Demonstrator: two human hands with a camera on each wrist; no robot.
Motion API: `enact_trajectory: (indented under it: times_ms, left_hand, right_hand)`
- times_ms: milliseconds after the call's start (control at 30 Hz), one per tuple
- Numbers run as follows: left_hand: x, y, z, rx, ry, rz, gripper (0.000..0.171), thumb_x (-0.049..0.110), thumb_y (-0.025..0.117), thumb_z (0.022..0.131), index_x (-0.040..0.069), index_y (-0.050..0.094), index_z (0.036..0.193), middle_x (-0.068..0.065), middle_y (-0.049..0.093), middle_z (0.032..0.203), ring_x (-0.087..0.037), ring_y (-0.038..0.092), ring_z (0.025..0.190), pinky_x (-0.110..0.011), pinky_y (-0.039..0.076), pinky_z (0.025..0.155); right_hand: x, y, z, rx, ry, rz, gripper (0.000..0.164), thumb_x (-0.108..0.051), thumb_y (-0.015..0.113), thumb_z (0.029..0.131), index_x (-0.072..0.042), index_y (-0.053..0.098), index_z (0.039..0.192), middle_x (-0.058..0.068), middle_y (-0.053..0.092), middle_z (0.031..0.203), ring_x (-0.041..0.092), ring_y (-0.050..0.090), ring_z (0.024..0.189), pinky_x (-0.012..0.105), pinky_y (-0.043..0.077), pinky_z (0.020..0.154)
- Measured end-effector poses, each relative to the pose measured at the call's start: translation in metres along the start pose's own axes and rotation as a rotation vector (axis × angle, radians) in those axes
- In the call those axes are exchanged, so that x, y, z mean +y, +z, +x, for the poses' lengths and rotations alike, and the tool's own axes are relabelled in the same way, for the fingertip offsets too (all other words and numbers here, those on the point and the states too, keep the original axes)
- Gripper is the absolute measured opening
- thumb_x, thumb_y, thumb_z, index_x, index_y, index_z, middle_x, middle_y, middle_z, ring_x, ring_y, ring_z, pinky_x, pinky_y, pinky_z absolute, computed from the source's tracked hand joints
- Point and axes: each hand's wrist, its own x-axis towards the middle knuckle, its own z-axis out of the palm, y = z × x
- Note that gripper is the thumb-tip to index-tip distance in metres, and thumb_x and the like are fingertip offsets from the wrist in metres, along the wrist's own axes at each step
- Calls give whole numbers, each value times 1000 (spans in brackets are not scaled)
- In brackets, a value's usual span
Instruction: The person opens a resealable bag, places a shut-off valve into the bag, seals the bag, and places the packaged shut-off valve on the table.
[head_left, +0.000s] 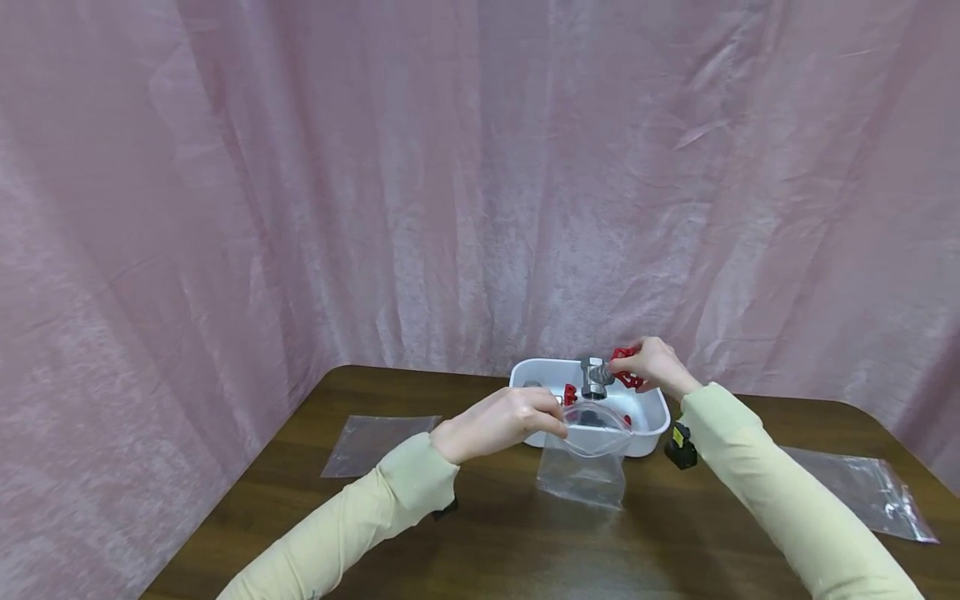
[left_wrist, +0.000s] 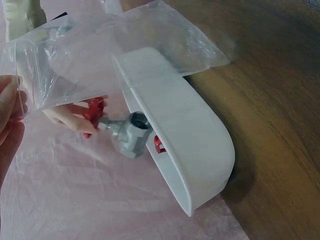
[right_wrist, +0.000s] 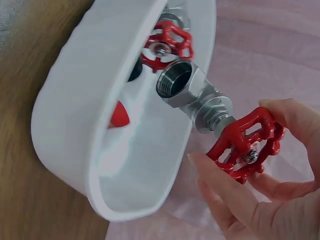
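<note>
My right hand point(head_left: 654, 365) grips the red handwheel point(right_wrist: 247, 145) of a metal gate valve point(head_left: 595, 377), holding it over the white tub point(head_left: 651, 406). The valve's threaded opening point(right_wrist: 175, 81) shows in the right wrist view. With its fingertips my left hand point(head_left: 517, 417) pinches the rim of a clear plastic bag point(head_left: 581, 475), which hangs with its mouth spread in front of the tub. Inside the tub lies another valve with a red handwheel point(right_wrist: 167, 46), along with a red part point(right_wrist: 119, 116) whose shape is mostly hidden by the wall.
A flat clear bag point(head_left: 378, 442) lies on the brown table point(head_left: 480, 550) at the left. More clear plastic point(head_left: 862, 492) lies at the right, partly behind the right sleeve. A pink curtain point(head_left: 480, 183) hangs behind the table.
</note>
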Motion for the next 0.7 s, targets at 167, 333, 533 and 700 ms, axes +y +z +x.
enact_trajectory:
  times_ms: [167, 333, 533, 700]
  left_hand:
    - [2, -1, 0, 14, -3, -9, 31, -14, 60, 76, 13, 70, 86, 5, 57, 89, -5, 50, 86, -7, 33, 76]
    - [1, 1, -1, 28, 6, -2, 29, -12, 62, 77, 14, 71, 86, 5, 57, 88, -4, 50, 85, -7, 34, 76]
    - [-3, 3, -1, 38, 18, 14, 27, -10, 63, 78, 14, 71, 85, 5, 57, 88, -3, 49, 84, -7, 34, 75]
    - [-5, 5, 1, 50, 20, 0, 27, -11, 62, 78, 13, 72, 84, 5, 57, 87, -4, 48, 83, -8, 34, 75]
  right_hand:
    - [-5, -16, -8, 7, -46, -8, 53, -20, 72, 75, 10, 48, 112, 25, 53, 100, 30, 56, 80, 34, 52, 55]
    - [-9, -28, -21, 23, -125, -33, 55, -23, 73, 75, 7, 48, 115, 29, 52, 109, 30, 57, 83, 34, 52, 58]
    - [-15, -39, -35, 49, -222, -5, 57, -25, 75, 74, 5, 51, 115, 25, 58, 102, 26, 59, 80, 33, 51, 61]
    - [-23, -50, -47, 69, -283, -51, 56, -28, 77, 73, 2, 53, 114, 24, 58, 103, 31, 58, 89, 32, 48, 67]
